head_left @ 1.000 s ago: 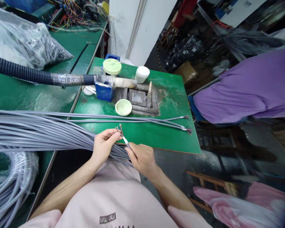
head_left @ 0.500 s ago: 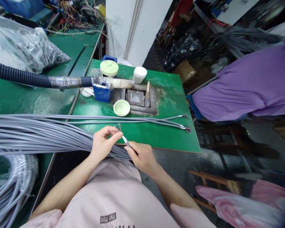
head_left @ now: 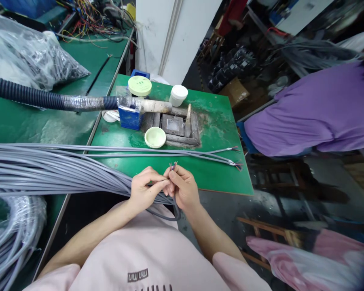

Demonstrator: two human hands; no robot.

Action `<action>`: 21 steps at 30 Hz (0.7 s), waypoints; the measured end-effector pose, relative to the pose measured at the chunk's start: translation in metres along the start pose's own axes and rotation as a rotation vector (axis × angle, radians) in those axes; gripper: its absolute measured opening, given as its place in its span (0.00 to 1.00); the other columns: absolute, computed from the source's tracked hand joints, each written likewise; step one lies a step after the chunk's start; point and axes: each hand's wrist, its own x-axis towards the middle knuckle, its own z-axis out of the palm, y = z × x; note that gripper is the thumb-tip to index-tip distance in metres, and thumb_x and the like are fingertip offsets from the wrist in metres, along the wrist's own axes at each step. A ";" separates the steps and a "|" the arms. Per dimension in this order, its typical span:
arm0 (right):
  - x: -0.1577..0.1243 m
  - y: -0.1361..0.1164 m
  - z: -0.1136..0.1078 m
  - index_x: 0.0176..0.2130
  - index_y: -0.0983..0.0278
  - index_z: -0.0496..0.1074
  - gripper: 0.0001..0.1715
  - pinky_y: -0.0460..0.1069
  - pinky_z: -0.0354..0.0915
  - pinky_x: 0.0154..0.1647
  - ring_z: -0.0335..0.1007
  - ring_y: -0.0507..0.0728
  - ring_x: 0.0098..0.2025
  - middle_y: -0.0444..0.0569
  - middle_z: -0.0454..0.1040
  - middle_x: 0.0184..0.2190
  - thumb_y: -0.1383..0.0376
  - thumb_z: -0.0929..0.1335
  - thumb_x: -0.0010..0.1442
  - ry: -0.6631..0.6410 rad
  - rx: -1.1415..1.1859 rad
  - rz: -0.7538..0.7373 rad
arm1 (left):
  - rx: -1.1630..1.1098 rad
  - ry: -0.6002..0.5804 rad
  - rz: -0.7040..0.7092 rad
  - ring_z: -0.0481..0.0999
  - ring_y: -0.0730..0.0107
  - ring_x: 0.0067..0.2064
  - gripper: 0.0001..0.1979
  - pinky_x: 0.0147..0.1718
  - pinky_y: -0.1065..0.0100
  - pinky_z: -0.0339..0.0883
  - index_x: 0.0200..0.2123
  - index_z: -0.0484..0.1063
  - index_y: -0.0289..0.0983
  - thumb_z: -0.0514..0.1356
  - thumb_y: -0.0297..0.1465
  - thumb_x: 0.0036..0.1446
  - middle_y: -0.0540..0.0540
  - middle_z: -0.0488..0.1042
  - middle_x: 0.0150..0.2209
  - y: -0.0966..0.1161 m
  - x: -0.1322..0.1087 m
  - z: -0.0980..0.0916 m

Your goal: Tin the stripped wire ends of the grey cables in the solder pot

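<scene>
My right hand [head_left: 185, 188] is closed on the end of a grey cable [head_left: 176, 208], whose thin coloured wires [head_left: 173, 165] stick up above the fingertips. Close beside it on the left, my left hand [head_left: 147, 186] pinches a thin dark strand at the cable's stripped end; the fingers partly hide it. The held cable bends down in a loop below my right hand. A thick bundle of grey cables [head_left: 63, 171] runs in from the left. Several cable ends with bared wires [head_left: 237, 165] lie on the green table [head_left: 221, 178].
Behind my hands are a small pale green dish [head_left: 155, 138], a square metal pot [head_left: 173, 124], a white jar [head_left: 178, 95] and a blue box [head_left: 130, 118] under a black hose [head_left: 27, 96]. A person in purple [head_left: 315, 109] is at the right.
My right hand has moved up beside my left hand, and the cable end is now upright between its fingers. My left hand has shifted right and pinches a strand. The cable now loops below.
</scene>
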 end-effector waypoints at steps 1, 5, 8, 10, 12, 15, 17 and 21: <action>0.001 -0.001 -0.001 0.27 0.64 0.71 0.12 0.43 0.58 0.16 0.56 0.46 0.12 0.36 0.63 0.11 0.58 0.72 0.54 -0.013 0.012 -0.009 | -0.113 0.008 -0.092 0.73 0.76 0.22 0.02 0.23 0.71 0.68 0.30 0.75 0.37 0.64 0.28 0.55 0.52 0.74 0.22 0.001 0.001 0.002; 0.003 -0.008 -0.009 0.31 0.62 0.71 0.13 0.46 0.64 0.20 0.67 0.50 0.17 0.40 0.71 0.17 0.57 0.73 0.51 -0.085 -0.130 0.018 | -0.390 0.047 -0.339 0.73 0.75 0.19 0.07 0.20 0.71 0.68 0.27 0.73 0.35 0.65 0.32 0.54 0.52 0.72 0.20 0.003 0.005 0.006; 0.002 -0.016 -0.014 0.33 0.62 0.72 0.08 0.47 0.68 0.24 0.71 0.51 0.22 0.43 0.74 0.23 0.60 0.71 0.55 -0.069 -0.404 -0.070 | -0.386 0.087 -0.410 0.73 0.75 0.22 0.08 0.23 0.71 0.69 0.24 0.73 0.36 0.67 0.32 0.51 0.52 0.72 0.21 0.000 0.007 0.004; 0.002 -0.021 -0.014 0.34 0.61 0.72 0.05 0.46 0.68 0.28 0.72 0.51 0.25 0.43 0.75 0.25 0.62 0.69 0.58 -0.058 -0.622 -0.167 | -0.375 0.111 -0.442 0.73 0.75 0.24 0.07 0.26 0.71 0.69 0.24 0.74 0.36 0.67 0.32 0.50 0.52 0.72 0.22 -0.003 0.007 0.002; 0.003 -0.023 -0.013 0.35 0.61 0.72 0.04 0.46 0.68 0.31 0.73 0.51 0.28 0.43 0.75 0.26 0.64 0.67 0.60 -0.068 -0.830 -0.260 | -0.367 0.141 -0.461 0.73 0.75 0.26 0.08 0.27 0.71 0.68 0.24 0.74 0.37 0.68 0.33 0.49 0.52 0.72 0.22 -0.007 0.006 0.000; 0.006 -0.023 -0.009 0.35 0.61 0.72 0.06 0.46 0.67 0.33 0.72 0.51 0.29 0.44 0.75 0.27 0.64 0.65 0.61 -0.113 -1.010 -0.336 | -0.368 0.181 -0.461 0.72 0.75 0.26 0.08 0.28 0.72 0.67 0.24 0.75 0.37 0.68 0.34 0.47 0.52 0.72 0.23 -0.009 0.006 -0.001; 0.009 -0.024 -0.006 0.34 0.62 0.71 0.07 0.45 0.66 0.31 0.71 0.51 0.27 0.44 0.74 0.26 0.63 0.64 0.61 -0.136 -1.007 -0.322 | -0.375 0.200 -0.446 0.71 0.76 0.26 0.08 0.29 0.72 0.67 0.24 0.75 0.37 0.68 0.34 0.47 0.52 0.72 0.23 -0.010 0.008 -0.001; 0.026 -0.036 0.001 0.30 0.62 0.68 0.09 0.45 0.61 0.24 0.64 0.49 0.21 0.41 0.68 0.20 0.61 0.65 0.60 -0.111 -0.977 -0.240 | -0.294 0.158 -0.457 0.70 0.77 0.26 0.06 0.28 0.73 0.66 0.30 0.77 0.37 0.67 0.33 0.49 0.51 0.74 0.25 -0.011 0.013 -0.010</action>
